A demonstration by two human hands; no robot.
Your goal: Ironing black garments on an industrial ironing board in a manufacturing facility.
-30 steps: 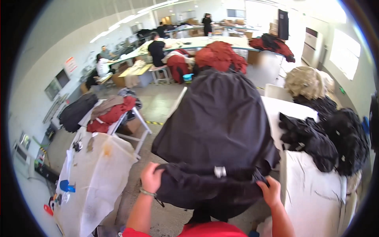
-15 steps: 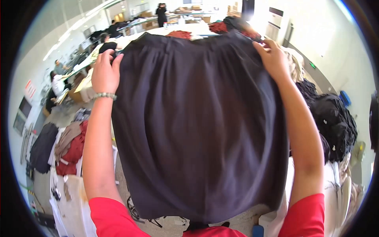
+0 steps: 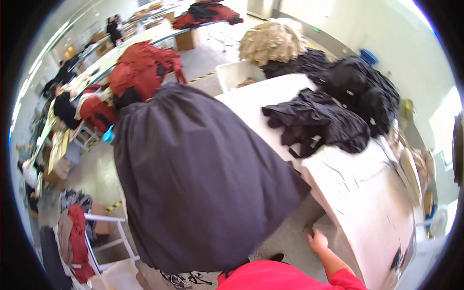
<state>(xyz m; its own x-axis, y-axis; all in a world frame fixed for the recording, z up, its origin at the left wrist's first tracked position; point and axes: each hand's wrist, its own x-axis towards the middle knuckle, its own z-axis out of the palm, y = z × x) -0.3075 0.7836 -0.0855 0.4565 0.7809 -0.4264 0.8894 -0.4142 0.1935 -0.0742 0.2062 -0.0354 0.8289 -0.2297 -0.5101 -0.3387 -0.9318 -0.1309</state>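
Note:
A dark grey-black skirt with a gathered waistband fills the middle of the head view. Its waist is at the far end, and the wide hem comes toward me, with one corner pointing right beside the white table. My left hand and forearm do not show; the skirt covers the area where they could be. Low on the right, my right hand is apart from the skirt, beside the table's near side. Its fingers are loosely bent and slightly apart, with no cloth seen in them.
A crumpled black garment pile lies on the white table, with larger black heaps behind it. Beige garments are stacked beyond. Red garments stand past the skirt's waist. At left is a white metal frame. People work at far-left tables.
My right hand has let go of the waistband and dropped to the lower right. My left hand has gone out of sight. The skirt has swung left and the view has turned right.

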